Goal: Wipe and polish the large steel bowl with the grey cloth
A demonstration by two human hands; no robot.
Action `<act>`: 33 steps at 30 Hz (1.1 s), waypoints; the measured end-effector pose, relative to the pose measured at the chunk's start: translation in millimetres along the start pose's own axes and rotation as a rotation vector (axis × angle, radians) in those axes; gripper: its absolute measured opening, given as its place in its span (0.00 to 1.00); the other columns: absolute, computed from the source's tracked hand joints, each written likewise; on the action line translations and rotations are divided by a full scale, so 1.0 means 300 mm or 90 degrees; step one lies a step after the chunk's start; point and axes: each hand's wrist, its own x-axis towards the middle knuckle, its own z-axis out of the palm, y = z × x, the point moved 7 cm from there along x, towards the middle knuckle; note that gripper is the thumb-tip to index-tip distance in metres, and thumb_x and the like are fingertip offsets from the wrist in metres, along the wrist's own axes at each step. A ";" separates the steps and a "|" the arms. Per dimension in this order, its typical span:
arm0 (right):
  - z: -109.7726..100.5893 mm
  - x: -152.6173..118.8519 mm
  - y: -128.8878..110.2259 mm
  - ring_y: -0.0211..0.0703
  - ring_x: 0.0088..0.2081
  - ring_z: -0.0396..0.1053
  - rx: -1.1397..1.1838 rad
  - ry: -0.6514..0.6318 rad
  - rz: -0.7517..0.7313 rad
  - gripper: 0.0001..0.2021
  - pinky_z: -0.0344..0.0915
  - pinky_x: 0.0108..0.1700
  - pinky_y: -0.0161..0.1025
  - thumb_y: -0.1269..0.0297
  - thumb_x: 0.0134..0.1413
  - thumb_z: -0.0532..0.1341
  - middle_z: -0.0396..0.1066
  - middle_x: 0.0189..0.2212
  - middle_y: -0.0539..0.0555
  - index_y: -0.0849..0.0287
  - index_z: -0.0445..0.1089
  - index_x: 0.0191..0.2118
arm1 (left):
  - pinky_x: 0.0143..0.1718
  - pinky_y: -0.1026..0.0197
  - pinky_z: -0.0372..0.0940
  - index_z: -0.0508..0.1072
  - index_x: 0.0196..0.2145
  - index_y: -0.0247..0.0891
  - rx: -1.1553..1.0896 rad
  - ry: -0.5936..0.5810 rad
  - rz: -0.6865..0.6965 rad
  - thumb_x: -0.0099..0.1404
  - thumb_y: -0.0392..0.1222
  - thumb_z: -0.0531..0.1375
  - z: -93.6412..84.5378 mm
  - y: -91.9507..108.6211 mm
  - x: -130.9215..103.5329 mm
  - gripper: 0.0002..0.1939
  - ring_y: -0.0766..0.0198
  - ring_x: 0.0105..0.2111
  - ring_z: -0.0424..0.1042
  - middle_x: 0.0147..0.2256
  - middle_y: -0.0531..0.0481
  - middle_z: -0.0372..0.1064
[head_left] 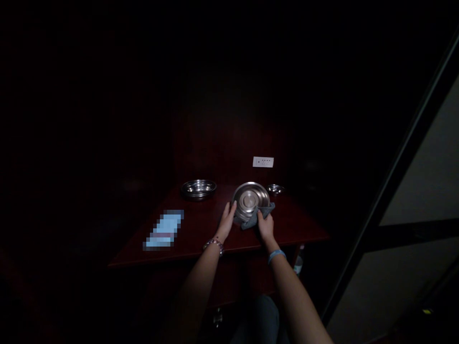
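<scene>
A round steel plate is tilted up toward me on the dark red table. My left hand holds the plate's left rim. A grey cloth is pressed against the plate's lower right edge, with my right hand gripping it. Both wrists wear bands.
A second steel bowl sits at the table's back left and a small steel bowl at the back right. A blurred light-blue item lies on the left. A white wall socket panel is behind. The room is very dark.
</scene>
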 end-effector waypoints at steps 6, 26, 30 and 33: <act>-0.002 0.002 0.004 0.54 0.45 0.78 0.013 0.004 0.006 0.17 0.71 0.48 0.42 0.54 0.54 0.62 0.81 0.41 0.63 0.62 0.78 0.41 | 0.64 0.52 0.58 0.68 0.57 0.37 0.039 -0.062 0.044 0.57 0.45 0.68 0.031 -0.008 -0.013 0.31 0.55 0.58 0.70 0.58 0.39 0.70; 0.002 -0.003 -0.007 0.54 0.44 0.78 0.023 -0.006 0.005 0.17 0.70 0.48 0.42 0.54 0.53 0.62 0.81 0.41 0.63 0.62 0.78 0.40 | 0.61 0.54 0.62 0.74 0.51 0.37 -0.007 0.018 0.026 0.69 0.60 0.53 -0.007 0.015 0.000 0.26 0.55 0.57 0.71 0.55 0.40 0.73; -0.001 -0.001 -0.002 0.55 0.43 0.78 0.013 0.000 0.014 0.17 0.70 0.48 0.43 0.54 0.53 0.62 0.81 0.40 0.64 0.63 0.78 0.38 | 0.59 0.54 0.63 0.70 0.53 0.37 0.001 0.073 -0.025 0.71 0.60 0.49 -0.049 -0.034 0.013 0.27 0.56 0.59 0.68 0.57 0.37 0.69; -0.001 0.002 0.004 0.55 0.43 0.78 0.006 0.005 0.015 0.16 0.70 0.46 0.43 0.54 0.53 0.61 0.81 0.39 0.65 0.64 0.78 0.38 | 0.55 0.53 0.65 0.69 0.47 0.38 0.047 0.097 -0.021 0.69 0.50 0.54 -0.068 -0.063 0.027 0.15 0.59 0.50 0.73 0.47 0.42 0.73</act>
